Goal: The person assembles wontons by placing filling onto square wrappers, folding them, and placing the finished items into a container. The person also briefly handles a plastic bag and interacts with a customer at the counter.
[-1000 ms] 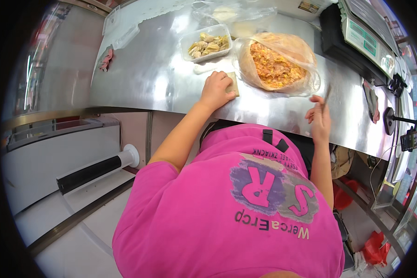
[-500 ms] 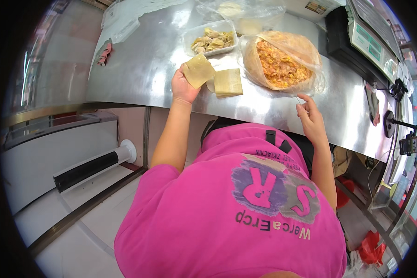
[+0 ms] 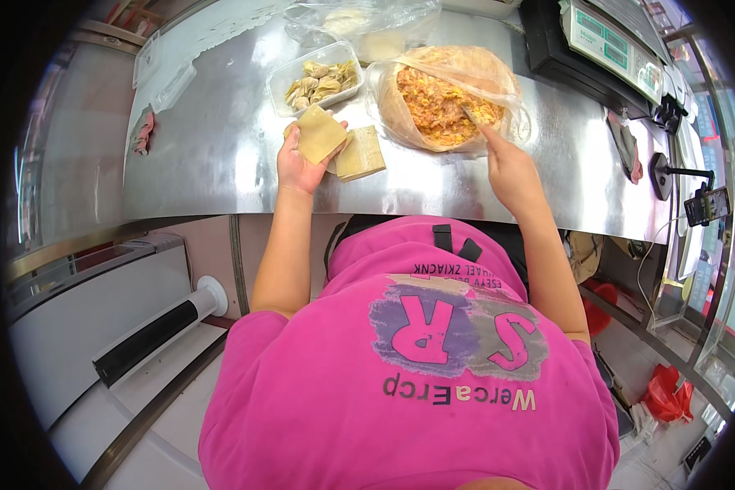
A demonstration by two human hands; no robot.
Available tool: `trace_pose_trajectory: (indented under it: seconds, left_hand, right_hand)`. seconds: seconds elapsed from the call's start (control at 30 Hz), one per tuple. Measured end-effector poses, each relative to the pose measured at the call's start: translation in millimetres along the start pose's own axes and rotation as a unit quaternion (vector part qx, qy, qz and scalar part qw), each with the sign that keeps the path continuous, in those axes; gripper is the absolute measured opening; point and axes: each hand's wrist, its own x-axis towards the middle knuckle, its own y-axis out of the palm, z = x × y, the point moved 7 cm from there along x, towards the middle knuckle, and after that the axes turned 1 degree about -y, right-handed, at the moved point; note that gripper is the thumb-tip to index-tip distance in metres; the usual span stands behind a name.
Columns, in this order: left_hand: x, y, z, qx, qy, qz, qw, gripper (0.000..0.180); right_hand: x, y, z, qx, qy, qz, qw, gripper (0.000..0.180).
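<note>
My left hand (image 3: 298,167) holds one square, pale dough wrapper (image 3: 318,135) flat on its fingers above the steel counter (image 3: 212,155). A small stack of the same wrappers (image 3: 361,153) lies just to the right of that hand. My right hand (image 3: 514,171) grips a thin stick (image 3: 472,118), whose tip reaches into an open plastic bag of orange minced filling (image 3: 441,102). Behind the left hand stands a clear plastic tray (image 3: 279,82) with several folded dumplings in it.
A weighing scale with a display (image 3: 604,41) stands at the back right. A crumpled clear bag (image 3: 359,20) lies at the back, and a pink cloth (image 3: 143,135) lies on the counter's left. A phone on a mount (image 3: 706,204) is at the far right.
My left hand picked one wrapper off the stack and now holds it up. My right hand moved from the counter's front edge up to the filling bag with the stick.
</note>
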Motion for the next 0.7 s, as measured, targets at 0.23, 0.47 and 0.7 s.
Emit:
trace_pose_trajectory:
  seconds: [0.23,0.47,0.7]
  left_hand:
    - [-5,-15,-16,-0.099,0.099,0.001,0.990,0.038]
    - [-19,19,-33,-0.053,0.130,0.013,0.990,0.033]
    - [-17,34,1,0.016,0.044,0.032,0.998,0.037]
  right_hand:
    - [-14,59,5,0.072,0.039,0.096,0.992,0.033]
    - [-16,80,-4,0.503,0.318,0.205,0.777,0.033]
    - [-14,86,2,0.600,0.326,0.176,0.709,0.034]
